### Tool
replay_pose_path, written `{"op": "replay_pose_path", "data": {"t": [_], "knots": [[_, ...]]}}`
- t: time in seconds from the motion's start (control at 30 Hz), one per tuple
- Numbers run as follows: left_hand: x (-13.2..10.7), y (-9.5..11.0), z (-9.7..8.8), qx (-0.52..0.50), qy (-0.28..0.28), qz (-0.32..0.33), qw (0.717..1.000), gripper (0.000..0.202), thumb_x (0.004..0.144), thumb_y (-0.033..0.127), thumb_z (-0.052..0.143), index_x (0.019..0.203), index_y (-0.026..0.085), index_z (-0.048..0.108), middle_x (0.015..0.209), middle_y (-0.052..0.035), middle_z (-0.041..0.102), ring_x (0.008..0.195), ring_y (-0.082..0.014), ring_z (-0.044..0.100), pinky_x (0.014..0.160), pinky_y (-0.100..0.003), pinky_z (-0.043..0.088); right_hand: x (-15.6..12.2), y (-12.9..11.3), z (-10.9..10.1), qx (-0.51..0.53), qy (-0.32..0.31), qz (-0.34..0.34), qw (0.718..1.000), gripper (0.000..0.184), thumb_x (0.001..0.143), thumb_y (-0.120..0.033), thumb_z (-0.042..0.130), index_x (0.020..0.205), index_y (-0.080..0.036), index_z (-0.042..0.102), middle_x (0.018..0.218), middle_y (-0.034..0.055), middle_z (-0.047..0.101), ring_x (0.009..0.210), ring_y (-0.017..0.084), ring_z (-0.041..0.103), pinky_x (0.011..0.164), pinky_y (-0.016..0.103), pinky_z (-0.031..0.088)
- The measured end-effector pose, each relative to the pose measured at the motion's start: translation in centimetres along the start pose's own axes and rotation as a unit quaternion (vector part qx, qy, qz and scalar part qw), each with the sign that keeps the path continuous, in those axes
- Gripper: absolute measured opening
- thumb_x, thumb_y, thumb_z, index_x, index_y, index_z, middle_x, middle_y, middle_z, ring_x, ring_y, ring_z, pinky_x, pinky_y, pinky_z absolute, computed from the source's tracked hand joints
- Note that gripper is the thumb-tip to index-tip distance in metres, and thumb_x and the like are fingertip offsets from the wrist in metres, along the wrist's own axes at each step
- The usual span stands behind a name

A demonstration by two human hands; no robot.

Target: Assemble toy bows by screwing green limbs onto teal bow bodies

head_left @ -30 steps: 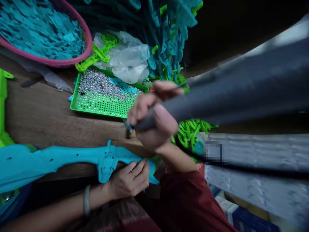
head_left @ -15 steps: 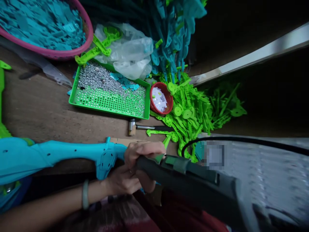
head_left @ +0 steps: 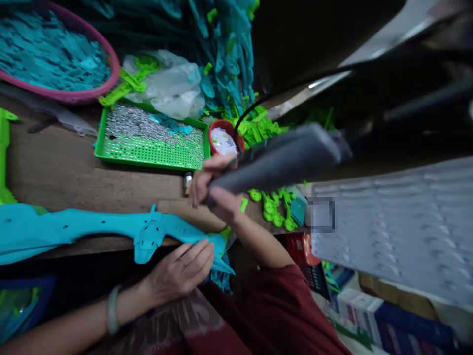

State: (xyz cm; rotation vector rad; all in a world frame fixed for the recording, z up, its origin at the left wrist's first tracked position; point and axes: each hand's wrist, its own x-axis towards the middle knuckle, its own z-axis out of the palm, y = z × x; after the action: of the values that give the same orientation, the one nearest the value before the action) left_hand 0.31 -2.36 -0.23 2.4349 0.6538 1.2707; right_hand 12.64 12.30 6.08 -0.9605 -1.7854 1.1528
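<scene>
My left hand point(head_left: 183, 266), a pale bangle on its wrist, lies with its fingers over the narrow end of a long turquoise plastic part point(head_left: 111, 222) and holds it at the table's front edge. Up and to the right, my right hand point(head_left: 218, 190) is closed round a dark grey electric screwdriver point(head_left: 281, 158), blurred by motion, with a black cable near it. Its tip is hidden by the hand. The screwdriver is apart from the turquoise part. A strip of cardboard point(head_left: 185, 209) lies just behind that part. A hammer head point(head_left: 187, 182) shows beside my right hand.
A green tray point(head_left: 148, 160) holds many small screws. Beside it stand a red basket point(head_left: 212, 140) of white pieces and a plastic bag point(head_left: 177, 88). A pink basket point(head_left: 114, 64) of turquoise pieces is at upper left. Lime-green parts point(head_left: 273, 207) lie at right.
My right hand has lifted the screwdriver away from the turquoise part, up and to the right, swinging its body upward. My left hand now shows on the part's end. The view has shifted slightly.
</scene>
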Motion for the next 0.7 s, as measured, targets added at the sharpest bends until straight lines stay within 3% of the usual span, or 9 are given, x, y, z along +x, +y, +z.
{"op": "replay_pose_path", "data": {"t": [0.03,0.1,0.17,0.27,0.37,0.43,0.5,0.6,0.7], "knots": [[-0.6,0.8,-0.4,-0.017,0.004,0.0,1.0,0.028,0.092,0.007,0.048,0.113,0.013,0.065,0.111,-0.0104,0.072,0.106,-0.0198,0.064,0.095,-0.032,0.047,0.8,-0.4,-0.9,0.021,0.054,-0.012,0.998,0.062,0.081,-0.075,0.044,0.119,-0.026,0.041,0.062,-0.0058,0.05,0.047,0.014,0.052,0.048,0.029,0.05],[-1.6,2.2,-0.9,-0.19,-0.013,-0.137,0.972,0.016,0.09,0.013,0.056,0.1,0.017,0.068,0.094,-0.0058,0.073,0.091,-0.0167,0.067,0.083,-0.028,0.053,1.3,-1.6,-2.7,0.015,0.135,-0.029,0.99,0.052,0.084,-0.062,0.053,0.119,-0.025,0.043,0.073,-0.0037,0.054,0.059,0.013,0.057,0.059,0.029,0.053],[-1.7,3.2,-0.9,-0.366,-0.056,-0.336,0.866,0.012,0.092,0.024,0.058,0.097,0.018,0.066,0.087,-0.0055,0.071,0.078,-0.0149,0.068,0.069,-0.025,0.055,-0.6,-3.3,-4.3,-0.074,0.184,-0.026,0.98,0.044,0.084,-0.052,0.06,0.115,-0.023,0.047,0.086,0.0,0.058,0.076,0.014,0.06,0.072,0.03,0.053],[0.2,3.5,-0.2,-0.512,-0.045,-0.537,0.669,0.03,0.095,0.041,0.052,0.112,0.018,0.063,0.112,-0.0126,0.07,0.096,-0.0207,0.07,0.076,-0.033,0.059,-7.7,-6.2,-5.2,-0.27,0.208,0.041,0.939,0.025,0.087,-0.038,0.06,0.1,-0.019,0.054,0.09,0.004,0.058,0.085,0.017,0.058,0.077,0.032,0.05],[3.0,3.3,0.5,-0.581,0.031,-0.635,0.509,0.033,0.09,0.046,0.061,0.11,0.02,0.067,0.123,-0.0101,0.068,0.116,-0.026,0.062,0.09,-0.041,0.056,-16.3,-7.5,-4.3,-0.352,0.073,0.175,0.917,0.01,0.091,-0.024,0.055,0.087,-0.015,0.059,0.083,0.0044,0.058,0.074,0.015,0.056,0.068,0.03,0.046],[4.0,3.4,0.7,-0.565,0.058,-0.658,0.495,0.03,0.084,0.043,0.07,0.102,0.019,0.07,0.113,-0.008,0.072,0.114,-0.0262,0.063,0.091,-0.04,0.056,-20.7,-7.2,-3.6,-0.284,0.02,0.204,0.937,0.013,0.093,-0.019,0.052,0.086,-0.015,0.062,0.081,0.0037,0.061,0.072,0.014,0.057,0.067,0.027,0.046],[4.1,3.6,0.7,-0.531,0.061,-0.674,0.51,0.028,0.079,0.04,0.076,0.095,0.017,0.072,0.105,-0.0068,0.074,0.108,-0.0261,0.065,0.091,-0.039,0.056,-23.3,-6.2,-3.2,-0.185,0.039,0.182,0.965,0.018,0.096,-0.016,0.047,0.091,-0.015,0.064,0.084,0.0042,0.064,0.075,0.013,0.06,0.069,0.025,0.048],[3.1,3.9,0.3,-0.488,0.037,-0.687,0.537,0.032,0.074,0.042,0.079,0.094,0.017,0.074,0.099,-0.0064,0.076,0.101,-0.0268,0.068,0.091,-0.041,0.057,-24.5,-4.3,-3.3,-0.128,0.1,0.112,0.98,0.017,0.095,-0.022,0.052,0.106,-0.014,0.063,0.092,0.0073,0.065,0.082,0.014,0.061,0.074,0.027,0.052],[2.0,3.8,-0.4,-0.451,0.017,-0.694,0.561,0.036,0.071,0.043,0.081,0.096,0.019,0.074,0.095,-0.0055,0.076,0.1,-0.0281,0.069,0.093,-0.043,0.056,-24.0,-2.3,-4.1,-0.169,0.109,0.02,0.979,0.04,0.089,-0.035,0.064,0.12,-0.011,0.058,0.105,0.0132,0.061,0.1,0.02,0.059,0.087,0.035,0.054]]}}
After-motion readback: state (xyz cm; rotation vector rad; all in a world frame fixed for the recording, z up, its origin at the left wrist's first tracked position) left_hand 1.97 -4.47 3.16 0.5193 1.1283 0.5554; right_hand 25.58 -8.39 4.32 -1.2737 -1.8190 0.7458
